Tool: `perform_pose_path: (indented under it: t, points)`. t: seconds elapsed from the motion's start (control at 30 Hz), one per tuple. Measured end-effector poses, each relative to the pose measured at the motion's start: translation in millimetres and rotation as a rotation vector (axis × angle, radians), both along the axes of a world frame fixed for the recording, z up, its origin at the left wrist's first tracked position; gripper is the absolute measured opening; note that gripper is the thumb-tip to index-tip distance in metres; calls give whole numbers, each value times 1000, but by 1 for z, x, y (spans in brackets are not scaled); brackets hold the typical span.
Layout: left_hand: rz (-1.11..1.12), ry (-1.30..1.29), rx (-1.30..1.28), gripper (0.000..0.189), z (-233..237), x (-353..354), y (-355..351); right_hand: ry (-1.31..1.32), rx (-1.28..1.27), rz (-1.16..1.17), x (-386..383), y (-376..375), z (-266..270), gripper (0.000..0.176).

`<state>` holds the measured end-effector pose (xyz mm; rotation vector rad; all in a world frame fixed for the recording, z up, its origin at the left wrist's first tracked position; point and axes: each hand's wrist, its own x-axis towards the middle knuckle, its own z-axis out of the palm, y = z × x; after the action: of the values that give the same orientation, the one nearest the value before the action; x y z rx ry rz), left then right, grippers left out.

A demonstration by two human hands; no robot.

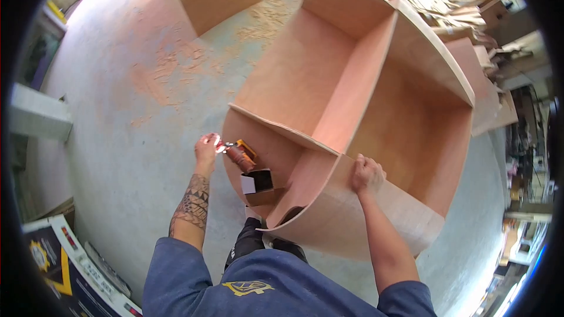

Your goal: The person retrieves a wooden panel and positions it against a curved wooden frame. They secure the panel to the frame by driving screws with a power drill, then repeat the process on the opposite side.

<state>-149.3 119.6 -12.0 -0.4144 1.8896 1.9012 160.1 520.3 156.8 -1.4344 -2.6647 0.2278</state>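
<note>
On panel edge (406,194), right grip (369,174) curled

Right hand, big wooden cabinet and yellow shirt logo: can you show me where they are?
Right hand (368,174): head view, on the back of the hand.
Wooden cabinet (346,100): head view, on the bare side of a divider.
Yellow shirt logo (248,288): head view, on its middle.

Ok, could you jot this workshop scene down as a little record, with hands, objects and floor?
left hand: beside the power drill; grip unclear through glare
right hand: at a panel edge of the wooden cabinet, fingers curled
small open box: next to the drill
cabinet: divided into open compartments
floor: scattered with wood shavings
</note>
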Motion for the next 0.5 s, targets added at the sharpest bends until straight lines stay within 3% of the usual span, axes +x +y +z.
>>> perform_pose_path:
  t: [0.5]
  points:
    - [56,-141,69,10,12,-1,3,-7,-67,-23,-2,-2,8,56]
